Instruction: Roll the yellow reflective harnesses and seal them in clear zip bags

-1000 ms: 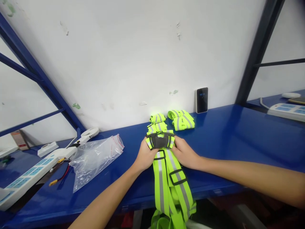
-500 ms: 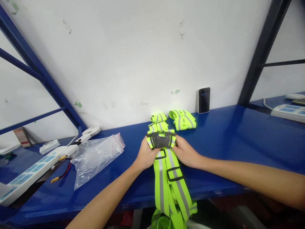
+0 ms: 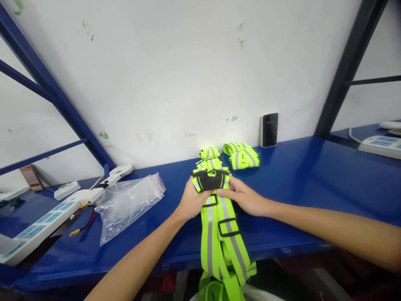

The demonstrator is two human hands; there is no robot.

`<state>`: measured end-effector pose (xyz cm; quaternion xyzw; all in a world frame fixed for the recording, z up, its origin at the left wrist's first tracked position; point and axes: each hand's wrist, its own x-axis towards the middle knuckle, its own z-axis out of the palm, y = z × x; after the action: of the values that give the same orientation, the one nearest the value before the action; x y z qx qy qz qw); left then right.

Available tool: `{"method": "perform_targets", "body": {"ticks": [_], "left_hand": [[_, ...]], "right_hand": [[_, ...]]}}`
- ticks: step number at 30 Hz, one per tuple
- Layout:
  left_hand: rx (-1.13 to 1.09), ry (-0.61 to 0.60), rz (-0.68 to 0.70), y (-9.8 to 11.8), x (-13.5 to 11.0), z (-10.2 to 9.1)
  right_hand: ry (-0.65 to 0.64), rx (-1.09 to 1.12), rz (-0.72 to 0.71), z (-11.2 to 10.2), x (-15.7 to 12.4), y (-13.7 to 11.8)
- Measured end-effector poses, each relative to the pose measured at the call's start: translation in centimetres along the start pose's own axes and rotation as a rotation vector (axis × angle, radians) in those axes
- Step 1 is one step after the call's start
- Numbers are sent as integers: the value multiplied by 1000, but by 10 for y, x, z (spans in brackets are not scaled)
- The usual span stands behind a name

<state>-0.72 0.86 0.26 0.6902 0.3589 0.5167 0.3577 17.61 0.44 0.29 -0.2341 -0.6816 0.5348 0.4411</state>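
Note:
Between my hands is a neon yellow-green reflective harness (image 3: 208, 246) with grey stripes, its straps running down over the table's front edge. My left hand (image 3: 194, 198) is closed on the left side of its black buckle (image 3: 213, 180). On the other side, my right hand (image 3: 242, 195) grips the webbing by the buckle, thumb lying along its lower edge; the remaining fingers are partly hidden. Below the hands, black strap sliders (image 3: 228, 228) sit on the webbing. Just beyond stand folded bundles of the same webbing, one rolled bundle (image 3: 209, 153) behind the buckle and another folded bundle (image 3: 246, 158) to its right.
A clear plastic bag (image 3: 128, 205) lies left on the blue table (image 3: 297, 184). Past it are a power strip (image 3: 46, 221), a small white fan (image 3: 121, 170) and a cable with yellow connectors (image 3: 83, 223). A black-screened device (image 3: 269, 130) leans against the wall.
My right thumb has shifted from beside the buckle to its lower edge. The buckle has tilted slightly, with both hands still at it. The view has moved a little.

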Motion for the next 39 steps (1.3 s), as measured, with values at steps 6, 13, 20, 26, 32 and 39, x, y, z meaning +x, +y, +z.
{"method": "perform_targets", "body": {"ticks": [6, 13, 20, 26, 32, 39], "left_hand": [[-71, -42, -27, 4, -5, -1], [-212, -94, -90, -5, -8, 0], [-135, -77, -60, -10, -1, 2], [-311, -25, -150, -8, 0, 12], [-345, -11, -223, -2, 2, 25], [-532, 45, -308, 1, 4, 20]], "right_hand": [[-9, 159, 96, 3, 0, -1], [73, 240, 144, 4, -1, 2], [104, 135, 113, 4, 1, 2], [164, -193, -78, 4, -2, 6], [243, -310, -150, 5, -3, 9], [251, 27, 65, 18, 7, 1]]}}
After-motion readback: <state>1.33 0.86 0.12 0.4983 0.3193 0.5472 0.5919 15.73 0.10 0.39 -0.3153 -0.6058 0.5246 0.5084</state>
